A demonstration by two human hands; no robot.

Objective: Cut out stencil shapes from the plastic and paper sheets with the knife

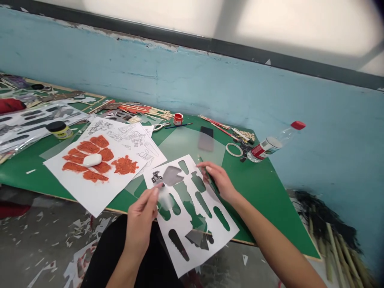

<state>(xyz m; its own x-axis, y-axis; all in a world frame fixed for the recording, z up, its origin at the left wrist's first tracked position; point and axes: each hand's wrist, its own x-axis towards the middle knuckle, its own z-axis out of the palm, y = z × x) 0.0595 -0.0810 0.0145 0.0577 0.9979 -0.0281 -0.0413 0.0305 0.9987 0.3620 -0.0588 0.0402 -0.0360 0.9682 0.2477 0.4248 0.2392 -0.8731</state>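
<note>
Black-lidded jar (pixel 60 130): set at the left of the green table (pixel 264 200), in from its near edge.
Painted sheet (pixel 90 196): laid out to the surface's near edge, orange-brown patches uppermost, possibly left flat for drying. A white oval case (pixel 92 160) is rested on it, perhaps as a weight.
Line drawings (pixel 141 140): spread behind and partly under the painted sheet, perhaps kept in sight for reference.
Left hand (pixel 141 218): held over the cut-out sheet's left edge, forearm angled up from below the surface's near edge. Thumb and forefinger are closed in a pinch, seemingly on the grey piece; a translucent shape below them is too blurred to be told.
Grey piece (pixel 173 176): held above the cut-out sheet's far left part, probably pinched by its margin to keep its face uncovered.
Cut-out sheet (pixel 222 237): placed at the middle of the near edge and overhanging it, likely for easy reach; green shows through several openings.
Phone (pixel 205 138): laid toward the far edge.
Right hand (pixel 221 181): brought in over the near edge, forearm slanting from the lower right, wrist low. A slim dark tool (pixel 212 181) is held pen-fashion between narrowed fingers, presumably for fine control.
Bottle (pixel 264 149): stood by the right edge.
</note>
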